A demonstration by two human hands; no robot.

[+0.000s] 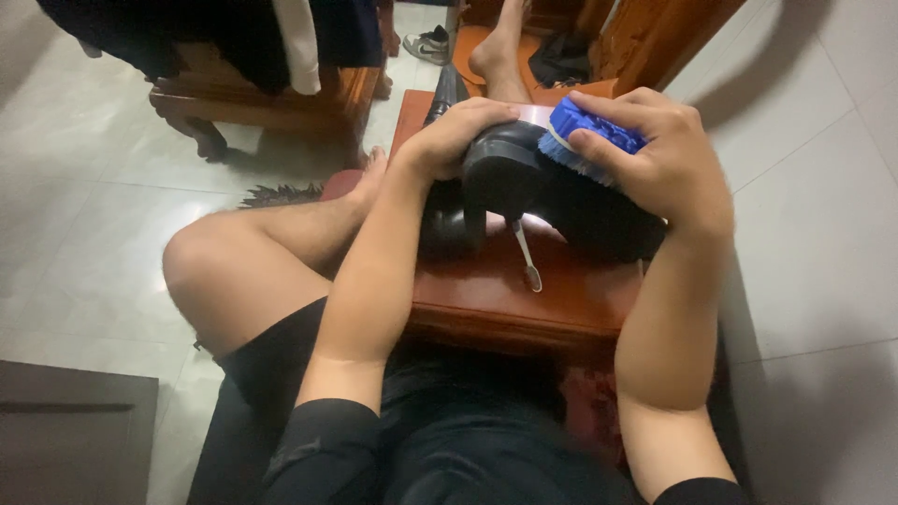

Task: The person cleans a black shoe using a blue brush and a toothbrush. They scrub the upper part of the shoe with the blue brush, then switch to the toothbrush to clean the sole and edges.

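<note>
A black shoe (552, 201) rests sole-up on a low glossy wooden table (524, 299) in front of me. My left hand (458, 136) is closed over its heel end and holds it steady. My right hand (659, 154) grips a blue scrubbing brush (589, 136), whose pale bristles press against the sole. A thin white toothbrush (526, 254) lies on the tabletop just below the shoe.
My bare left knee (224, 271) juts out left of the table. A carved wooden chair (253, 89) draped with dark and white clothes stands at the upper left. A sneaker (426, 45) and more wooden furniture (655, 37) sit beyond the table on a pale tiled floor (823, 234).
</note>
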